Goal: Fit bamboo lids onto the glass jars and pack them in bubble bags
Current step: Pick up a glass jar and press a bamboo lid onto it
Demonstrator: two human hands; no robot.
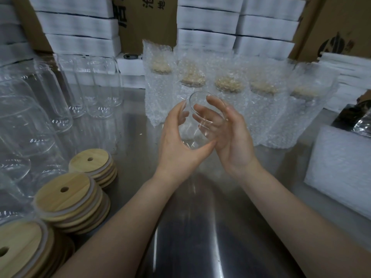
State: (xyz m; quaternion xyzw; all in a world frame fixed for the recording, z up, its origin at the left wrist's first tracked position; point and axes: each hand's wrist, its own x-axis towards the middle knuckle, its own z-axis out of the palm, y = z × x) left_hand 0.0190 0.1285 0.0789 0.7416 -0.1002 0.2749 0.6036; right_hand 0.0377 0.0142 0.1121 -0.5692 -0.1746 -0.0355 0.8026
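Glass fills the left side, where empty jars (40,109) stand packed together, with three stacks of bamboo lids (66,194) in front of them on the steel table (200,227). At centre the left hand (176,143) curls round one bare jar (202,117), fingers on its far side and thumb under its base. The right hand (228,135) cups the other side, its fingers wrapped round the wall and showing through the glass. The jar is held tilted above the table, mouth pointing away and with no lid on it. Just behind it stands a row of bagged jars (228,91), already lidded, and white foam (341,167) lies to the right. The main risk, as I judge it, is the slick glass: reaching for a lid means the left hand lets go, and a one-handed hold on a tilted jar could slip and drop it onto hard steel. A swing forward could also topple the upright bagged row, and the left forearm passes near the lid stacks and could knock them over.
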